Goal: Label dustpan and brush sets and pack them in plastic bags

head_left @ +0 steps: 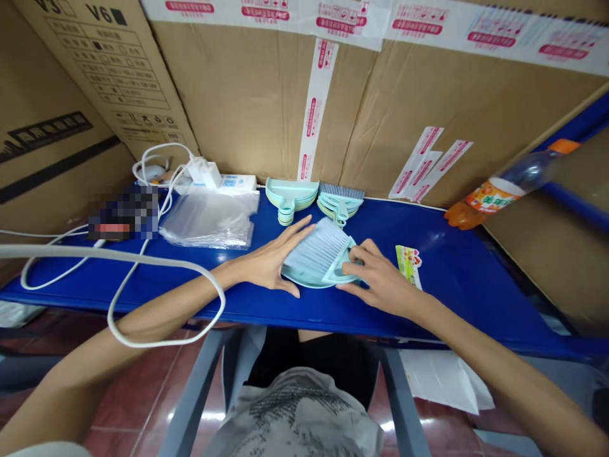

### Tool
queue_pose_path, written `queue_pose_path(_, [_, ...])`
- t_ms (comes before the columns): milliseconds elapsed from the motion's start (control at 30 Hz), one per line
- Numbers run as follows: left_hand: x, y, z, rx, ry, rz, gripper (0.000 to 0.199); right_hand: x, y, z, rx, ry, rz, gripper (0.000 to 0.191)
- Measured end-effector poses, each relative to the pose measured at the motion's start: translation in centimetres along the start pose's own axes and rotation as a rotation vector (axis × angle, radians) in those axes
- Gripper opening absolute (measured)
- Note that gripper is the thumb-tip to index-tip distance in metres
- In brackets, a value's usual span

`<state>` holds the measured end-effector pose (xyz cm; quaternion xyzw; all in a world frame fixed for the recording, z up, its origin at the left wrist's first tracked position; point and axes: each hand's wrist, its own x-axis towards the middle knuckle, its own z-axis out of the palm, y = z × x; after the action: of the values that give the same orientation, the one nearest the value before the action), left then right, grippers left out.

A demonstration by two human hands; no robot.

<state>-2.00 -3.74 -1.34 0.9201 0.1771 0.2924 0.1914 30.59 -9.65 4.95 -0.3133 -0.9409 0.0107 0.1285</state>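
A light-blue hand brush (320, 244) lies with its pale bristles pointing up and left over a mint-green dustpan (309, 279). My left hand (269, 260) spans the pan's left side, thumb at the near edge and stretched fingers along the far edge. My right hand (375, 273) has its fingers curled around the handle end at the right, which they partly hide. Just behind, a stack of dustpans (292, 192) in green and yellow tones leans by the cardboard. Beside it sits a stack of brushes (340, 202) with grey bristles on top.
Clear plastic bags (209, 219) lie left on the blue table (304, 314), near a power strip (238, 183). A white cable (166, 343) loops over my left forearm. A small colourful packet (408, 265) and an orange-capped bottle (499, 193) are right. Cardboard (257, 95) walls the back.
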Motion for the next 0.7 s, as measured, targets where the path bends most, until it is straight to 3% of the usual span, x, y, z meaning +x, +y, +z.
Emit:
queue_pose_path(100, [0.1,1.1,-0.7,0.014,0.123,-0.013,0.143,-1.0,1.1,-3.9,-0.027,0.136,0.079,0.020])
queue_pose_path(167, [0.8,2.4,-0.8,0.072,0.180,-0.008,0.108,-0.7,2.2,-6.6,-0.114,0.243,0.190,0.026])
queue_pose_path(233, [2.0,4.1,-0.1,0.169,0.121,0.085,0.062,0.7,3.2,-8.7,-0.171,0.262,0.360,0.030])
queue_pose_path(300, [3.5,5.8,1.4,0.247,-0.036,0.220,0.044,3.3,4.0,-9.4,-0.131,0.112,0.531,0.033])
queue_pose_path(367, [5.0,7.3,3.2,0.325,-0.191,0.298,0.053,6.6,4.5,-8.9,-0.093,-0.074,0.681,0.043])
queue_pose_path(433, [6.1,8.5,4.7,0.415,-0.262,0.310,0.063,9.8,4.7,-7.7,-0.164,-0.205,0.770,0.045])
queue_pose_path(600, [5.8,10.4,5.7,0.574,-0.274,0.302,0.070,14.9,4.9,-4.5,-0.238,-0.304,0.889,0.047])
queue_pose_path(700, [4.1,11.2,5.6,0.656,-0.212,0.366,0.047,16.5,5.5,-3.9,-0.233,-0.341,0.916,0.050])
